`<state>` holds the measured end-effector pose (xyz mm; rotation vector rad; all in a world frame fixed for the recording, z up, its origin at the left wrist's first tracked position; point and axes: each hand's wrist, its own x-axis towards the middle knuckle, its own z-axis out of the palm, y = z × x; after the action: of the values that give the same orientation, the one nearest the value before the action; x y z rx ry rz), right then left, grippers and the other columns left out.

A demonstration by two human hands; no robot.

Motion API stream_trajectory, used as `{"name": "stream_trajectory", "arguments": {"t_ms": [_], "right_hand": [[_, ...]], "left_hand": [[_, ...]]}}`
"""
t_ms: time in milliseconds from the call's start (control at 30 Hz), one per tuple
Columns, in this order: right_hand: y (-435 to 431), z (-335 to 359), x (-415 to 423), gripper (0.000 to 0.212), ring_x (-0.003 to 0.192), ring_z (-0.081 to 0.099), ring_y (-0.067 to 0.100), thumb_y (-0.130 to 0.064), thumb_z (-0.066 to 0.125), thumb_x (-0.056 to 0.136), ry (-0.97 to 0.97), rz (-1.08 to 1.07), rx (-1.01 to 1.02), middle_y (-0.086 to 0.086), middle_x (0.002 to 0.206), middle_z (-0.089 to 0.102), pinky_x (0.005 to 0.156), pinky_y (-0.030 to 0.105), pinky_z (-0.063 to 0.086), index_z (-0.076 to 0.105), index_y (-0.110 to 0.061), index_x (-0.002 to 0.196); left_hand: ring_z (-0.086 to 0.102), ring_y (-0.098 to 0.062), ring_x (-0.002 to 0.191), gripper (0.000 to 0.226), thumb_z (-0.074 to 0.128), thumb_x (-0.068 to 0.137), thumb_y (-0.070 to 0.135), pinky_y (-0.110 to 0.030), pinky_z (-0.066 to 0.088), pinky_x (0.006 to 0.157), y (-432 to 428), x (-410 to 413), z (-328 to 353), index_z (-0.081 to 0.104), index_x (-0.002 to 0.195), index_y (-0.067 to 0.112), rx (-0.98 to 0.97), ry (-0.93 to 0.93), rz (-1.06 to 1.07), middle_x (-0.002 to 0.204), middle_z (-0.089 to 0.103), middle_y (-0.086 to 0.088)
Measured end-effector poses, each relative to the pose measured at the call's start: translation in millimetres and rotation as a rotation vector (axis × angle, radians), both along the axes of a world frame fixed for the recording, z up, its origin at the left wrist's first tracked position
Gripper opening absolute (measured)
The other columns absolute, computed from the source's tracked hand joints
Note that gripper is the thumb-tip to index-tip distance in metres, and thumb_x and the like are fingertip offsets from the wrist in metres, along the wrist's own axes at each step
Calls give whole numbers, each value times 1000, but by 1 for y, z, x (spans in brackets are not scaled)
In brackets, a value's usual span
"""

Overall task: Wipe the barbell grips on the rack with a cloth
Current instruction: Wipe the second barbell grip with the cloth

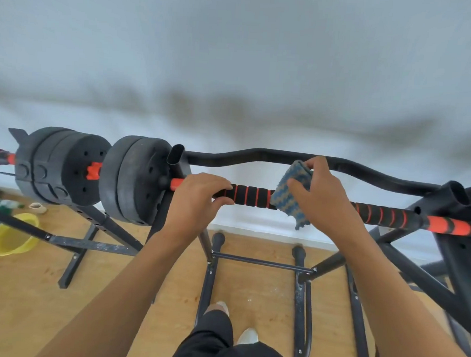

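A barbell rests across a black rack (456,192). Its bar carries black foam grips with red rings (251,195) and orange sections near the ends. My left hand (198,195) is closed around the left part of the grip, just right of the orange section. My right hand (324,194) holds a blue and tan knitted cloth (291,194) draped over the middle of the bar, pressing it against the grip. Another stretch of ringed grip (381,213) shows to the right of my right hand.
Black weight plates (131,179) sit on the bar's left end, with a second loaded bar (59,165) further left. A curved black bar (257,155) runs behind. A yellow basin (9,236) stands on the wooden floor at left. Rack legs (300,302) surround my feet.
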<state>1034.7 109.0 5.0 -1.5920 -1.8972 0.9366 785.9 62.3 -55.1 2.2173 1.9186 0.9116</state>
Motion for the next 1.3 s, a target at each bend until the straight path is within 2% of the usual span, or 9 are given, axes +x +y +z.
{"name": "stream_trajectory", "arguments": {"t_ms": [133, 333, 500, 600, 767, 900, 1033, 1200, 1300], "right_hand": [[2, -4, 4, 14, 77, 60, 7, -30, 48, 105, 13, 15, -12, -8, 96, 57, 45, 13, 45, 42, -23, 115], [5, -3, -13, 4, 83, 59, 1, -30, 63, 98, 27, 64, 124, -16, 86, 62, 61, 10, 42, 59, -32, 100], [15, 0, -26, 17, 90, 60, -8, -32, 66, 96, 24, 54, 107, -22, 97, 67, 67, 4, 43, 69, -36, 112], [23, 4, -30, 17, 93, 60, -11, -33, 66, 96, 36, 54, 80, -25, 95, 68, 69, 5, 46, 69, -41, 110], [38, 6, -38, 18, 96, 57, -16, -38, 69, 93, -67, 18, 89, -28, 95, 64, 72, 11, 47, 62, -42, 109], [43, -1, -51, 18, 94, 60, -11, -35, 72, 91, -81, -39, 123, -23, 93, 67, 71, 10, 47, 65, -36, 107], [36, -12, -63, 19, 90, 61, -10, -34, 70, 93, -113, -10, 116, -19, 90, 68, 68, 7, 49, 66, -34, 112], [25, -2, -47, 18, 90, 61, -9, -23, 74, 88, -128, -80, 221, -22, 90, 67, 70, 3, 43, 69, -32, 102], [25, 10, -30, 20, 77, 64, 4, -15, 70, 86, -265, -36, 325, -13, 82, 70, 69, 20, 52, 75, -31, 98]], "left_hand": [[72, -12, 87, 23, 85, 85, 13, -29, 60, 84, -10, 4, 9, 79, 107, 16, -30, -224, 74, 93, 78, 7], [75, -27, 104, 28, 53, 107, 20, -30, 62, 87, -14, 19, 47, 70, 126, 8, -346, -1540, 109, 113, 76, -17], [57, -31, 136, 53, 18, 113, 30, -46, 43, 116, -9, 8, 47, 50, 149, 8, -459, -1752, -130, 144, 61, -14], [58, -23, 135, 51, 18, 113, 29, -45, 38, 116, -6, -6, 46, 55, 147, 17, -433, -1586, -57, 141, 65, -5], [67, 2, 99, 37, 42, 111, 31, -14, 50, 92, -20, -45, 14, 60, 144, 30, -224, -547, 167, 118, 74, 16], [28, -16, 155, 69, 61, 97, 3, -35, 20, 128, -34, -60, -29, 35, 160, 15, -252, 45, 11, 167, 32, 2], [6, -22, 160, 91, 68, 88, 6, -48, 25, 124, -57, -55, -30, 18, 164, 8, -303, 166, -1, 174, 6, -4], [19, -25, 158, 78, 68, 92, 17, -51, 32, 123, -62, -48, -21, 32, 160, 7, -257, 205, 48, 170, 24, -9], [39, -29, 148, 72, 73, 90, 18, -50, 36, 121, -50, -33, -9, 42, 154, 11, -233, 146, 49, 157, 45, -9]]}}
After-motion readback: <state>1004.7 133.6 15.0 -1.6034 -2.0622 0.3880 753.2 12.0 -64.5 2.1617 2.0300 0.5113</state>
